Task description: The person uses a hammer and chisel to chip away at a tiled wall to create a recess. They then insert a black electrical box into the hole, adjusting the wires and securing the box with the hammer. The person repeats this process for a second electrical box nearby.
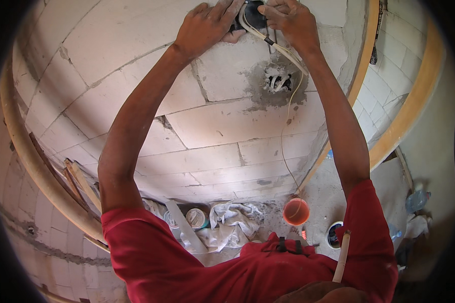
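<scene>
At the top of the view, a round black electrical box [255,18] is held up against the block wall. My left hand [207,26] closes on its left side, fingers stretched over it and thumb underneath. Curled in at its right edge, my right hand [291,21] pinches the rim; its exact fingertip contact is partly hidden. Pale cables [274,44], bound with dark tape, run out of the box and down to the right, passing my right wrist. Lower down, a wall hole [280,82] with coiled white cable ends sits in damp grey mortar.
A thin wire [283,146] hangs down to an orange bucket [296,212] on the floor. Beside it stands a white bucket [334,235]. Crumpled white sheeting [232,222] and a tub [197,218] lie at the wall's foot. A wooden frame [361,76] rises at right.
</scene>
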